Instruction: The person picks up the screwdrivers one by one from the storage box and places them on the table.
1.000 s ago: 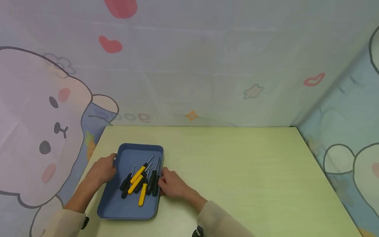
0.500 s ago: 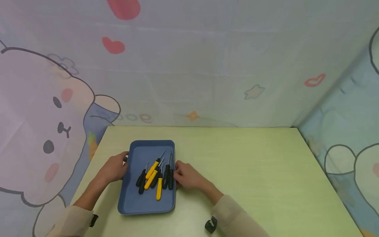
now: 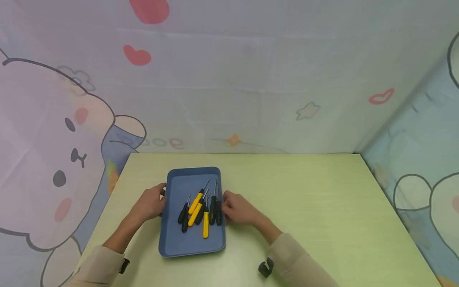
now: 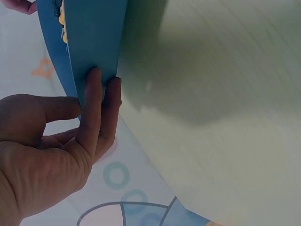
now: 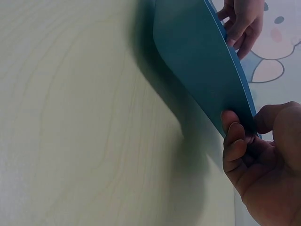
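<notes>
A blue rectangular tray [image 3: 179,244] is held between both hands. Inside it lie several small screwdrivers, some with yellow handles [image 3: 206,225], others with black handles [image 3: 212,211], shafts pointing mostly to the far side. My left hand [image 3: 150,202] grips the tray's left long side; in the left wrist view its fingers [image 4: 93,108] lie along the outer wall [image 4: 94,37], thumb at the rim. On the opposite side, my right hand [image 3: 240,208] pinches the rim, with thumb on top and curled fingers [image 5: 234,143] against the outer wall in the right wrist view.
The light wooden table [image 3: 305,211] extends to the right of the tray. A printed cloth [image 3: 229,79] with cartoon figures hangs behind it and along both sides. A black strap piece [image 3: 266,267] shows beside the right sleeve.
Both hands have carried the tray to the right and slightly away from the person, with the screwdrivers staying inside. It has also turned a little.
</notes>
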`<act>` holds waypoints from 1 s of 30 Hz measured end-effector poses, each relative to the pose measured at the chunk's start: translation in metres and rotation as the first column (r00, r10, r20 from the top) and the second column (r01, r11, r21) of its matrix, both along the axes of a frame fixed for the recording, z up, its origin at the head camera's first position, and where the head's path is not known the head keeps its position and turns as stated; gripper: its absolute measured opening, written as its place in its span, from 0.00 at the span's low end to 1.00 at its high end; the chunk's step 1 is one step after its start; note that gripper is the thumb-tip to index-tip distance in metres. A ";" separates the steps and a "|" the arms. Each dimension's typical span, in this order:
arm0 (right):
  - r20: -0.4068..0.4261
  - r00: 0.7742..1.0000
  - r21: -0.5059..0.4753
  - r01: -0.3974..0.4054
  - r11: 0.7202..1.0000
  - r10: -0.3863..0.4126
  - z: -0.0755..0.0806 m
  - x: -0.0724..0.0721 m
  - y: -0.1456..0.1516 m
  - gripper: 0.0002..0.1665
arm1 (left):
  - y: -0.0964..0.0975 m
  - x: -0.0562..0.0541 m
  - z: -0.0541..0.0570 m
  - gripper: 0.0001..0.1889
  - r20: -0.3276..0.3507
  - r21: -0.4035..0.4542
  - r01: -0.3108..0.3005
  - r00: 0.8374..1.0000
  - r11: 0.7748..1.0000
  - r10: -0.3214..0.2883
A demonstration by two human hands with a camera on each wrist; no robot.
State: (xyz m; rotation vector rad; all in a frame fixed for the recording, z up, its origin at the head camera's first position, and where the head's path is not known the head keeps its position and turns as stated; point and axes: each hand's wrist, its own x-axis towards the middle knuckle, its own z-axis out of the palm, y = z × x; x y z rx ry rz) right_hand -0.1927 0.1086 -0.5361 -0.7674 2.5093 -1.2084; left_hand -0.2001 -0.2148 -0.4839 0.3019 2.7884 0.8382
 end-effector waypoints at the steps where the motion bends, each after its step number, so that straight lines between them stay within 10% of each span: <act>1: 0.002 1.000 -0.002 0.003 1.000 -0.003 0.000 0.000 0.001 0.02 | 0.002 0.000 -0.001 0.27 0.001 0.003 0.001 1.000 1.000 -0.001; 30: -0.025 0.989 0.006 0.149 0.989 -0.149 -0.009 -0.002 0.055 0.03 | 0.061 -0.014 -0.005 0.25 -0.038 -0.019 0.039 0.998 0.999 -0.039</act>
